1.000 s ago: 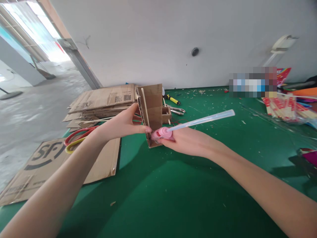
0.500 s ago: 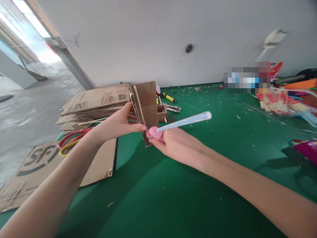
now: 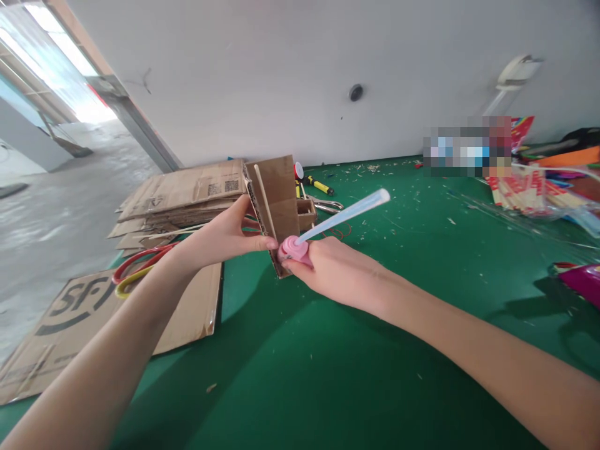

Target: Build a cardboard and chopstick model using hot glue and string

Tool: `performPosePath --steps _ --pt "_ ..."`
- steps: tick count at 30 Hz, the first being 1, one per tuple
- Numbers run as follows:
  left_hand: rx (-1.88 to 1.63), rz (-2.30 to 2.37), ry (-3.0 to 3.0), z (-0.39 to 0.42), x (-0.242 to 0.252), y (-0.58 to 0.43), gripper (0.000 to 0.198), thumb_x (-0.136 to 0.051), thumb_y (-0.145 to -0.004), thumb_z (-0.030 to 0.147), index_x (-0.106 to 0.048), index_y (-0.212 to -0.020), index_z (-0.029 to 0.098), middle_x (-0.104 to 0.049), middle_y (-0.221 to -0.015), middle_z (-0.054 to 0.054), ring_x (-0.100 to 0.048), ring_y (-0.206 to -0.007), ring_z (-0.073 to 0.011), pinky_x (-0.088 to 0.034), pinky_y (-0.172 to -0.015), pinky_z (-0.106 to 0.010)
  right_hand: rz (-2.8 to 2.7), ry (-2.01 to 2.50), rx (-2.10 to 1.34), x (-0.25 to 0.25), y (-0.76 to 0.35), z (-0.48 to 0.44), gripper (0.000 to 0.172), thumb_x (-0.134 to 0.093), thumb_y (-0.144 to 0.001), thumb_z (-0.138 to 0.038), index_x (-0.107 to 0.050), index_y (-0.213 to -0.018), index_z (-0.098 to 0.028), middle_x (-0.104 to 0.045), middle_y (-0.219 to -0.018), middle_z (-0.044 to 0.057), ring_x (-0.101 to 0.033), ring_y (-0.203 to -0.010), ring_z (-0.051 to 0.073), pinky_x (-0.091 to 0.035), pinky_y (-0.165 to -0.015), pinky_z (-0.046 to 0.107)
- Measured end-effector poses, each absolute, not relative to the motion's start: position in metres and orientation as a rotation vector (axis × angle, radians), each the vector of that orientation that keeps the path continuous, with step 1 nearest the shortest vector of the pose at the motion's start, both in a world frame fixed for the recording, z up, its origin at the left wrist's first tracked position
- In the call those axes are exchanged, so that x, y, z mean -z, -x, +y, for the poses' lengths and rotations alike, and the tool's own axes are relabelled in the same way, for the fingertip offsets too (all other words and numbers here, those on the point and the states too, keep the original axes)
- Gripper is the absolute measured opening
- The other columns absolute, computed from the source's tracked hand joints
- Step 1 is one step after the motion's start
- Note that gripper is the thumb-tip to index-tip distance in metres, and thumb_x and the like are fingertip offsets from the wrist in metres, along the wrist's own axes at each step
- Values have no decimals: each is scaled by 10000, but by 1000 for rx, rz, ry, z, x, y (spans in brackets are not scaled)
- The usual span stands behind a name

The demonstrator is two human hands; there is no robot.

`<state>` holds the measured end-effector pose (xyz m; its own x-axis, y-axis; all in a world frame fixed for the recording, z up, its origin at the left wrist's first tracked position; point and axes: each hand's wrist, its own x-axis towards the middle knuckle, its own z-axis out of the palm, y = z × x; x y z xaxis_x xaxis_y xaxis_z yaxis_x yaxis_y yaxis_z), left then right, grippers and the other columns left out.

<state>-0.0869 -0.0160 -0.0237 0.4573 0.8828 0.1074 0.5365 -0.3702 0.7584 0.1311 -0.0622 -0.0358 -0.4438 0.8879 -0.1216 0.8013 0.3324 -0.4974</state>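
cardboard stack (image 3: 182, 187) by the wall, L arm partly blocking the red/yellow handles (image 3: 140, 255), L hand (image 3: 227, 234) pinching folded cardboard (image 3: 280, 194), R hand (image 3: 335, 269) wrapped rnd a pink glue gun (image 3: 295, 250)

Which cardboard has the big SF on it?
The flat sheet in front of the cardboard stack; the stack's top has square codes, and the held piece looks plain inside.

Cannot see nozzle of pink glue gun (image 3: 294, 248), nor blades of scissors (image 3: 125, 289) behind left forearm (image 3: 140, 331); cannot identify pixelated items (image 3: 469, 151) by far edge of desk (image 3: 290, 381)
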Motion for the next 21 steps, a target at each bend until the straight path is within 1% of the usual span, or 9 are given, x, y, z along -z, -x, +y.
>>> performPosePath --steps 2,4,6,11,14,19,21 --pt "-666 1185 -2066 -17 24 87 776 -775 -695 487 -436 -1337 211 -556 -1370 -118 -559 -1209 -335 -486 -994 -496 -2413 1563 -742 35 -131 -63 400 -389 -910 -546 -603 -835 -217 -570 -622 23 -402 -430 106 -253 -440 259" --pt "-649 1207 -2065 -18 23 87 762 -773 -697 482 -443 -1328 212 -573 -1348 -111 -579 -1181 -330 -500 -977 -491 -2408 1522 -748 36 -132 -62 408 -384 -917 -545 -612 -847 -214 -574 -620 24 -404 -423 101 -246 -438 260" --pt "-637 1215 -2056 -19 23 86 757 -777 -690 486 -455 -1317 213 -579 -1339 -107 -583 -1174 -332 -512 -962 -484 -2406 1475 -760 39 -132 -62 408 -375 -927 -540 -623 -885 -219 -590 -631 25 -423 -424 100 -245 -444 261" --pt "-661 1207 -2056 -18 24 84 763 -780 -669 527 -472 -1290 207 -574 -1339 -116 -574 -1182 -341 -505 -968 -492 -2383 1462 -742 42 -130 -64 368 -377 -937 -511 -633 -985 -252 -664 -756 42 -497 -490 118 -279 -478 252" --pt "-681 1209 -2077 -16 26 85 760 -770 -669 553 -468 -1276 211 -581 -1313 -118 -578 -1168 -339 -487 -984 -511 -2385 1480 -768 41 -130 -64 358 -382 -937 -505 -629 -1013 -256 -663 -744 38 -499 -494 123 -279 -475 250" --pt "-688 1181 -2044 -15 28 83 803 -768 -659 577 -440 -1293 211 -603 -1263 -117 -577 -1163 -347 -481 -988 -513 -2363 1476 -792 41 -134 -62 379 -370 -936 -513 -622 -918 -230 -614 -657 28 -453 -456 108 -267 -465 252" --pt "-696 1198 -2045 -16 28 82 820 -777 -638 588 -444 -1288 215 -591 -1279 -121 -559 -1187 -360 -485 -981 -513 -2352 1470 -826 40 -134 -63 372 -373 -932 -512 -617 -921 -231 -614 -663 26 -452 -463 109 -275 -465 250"
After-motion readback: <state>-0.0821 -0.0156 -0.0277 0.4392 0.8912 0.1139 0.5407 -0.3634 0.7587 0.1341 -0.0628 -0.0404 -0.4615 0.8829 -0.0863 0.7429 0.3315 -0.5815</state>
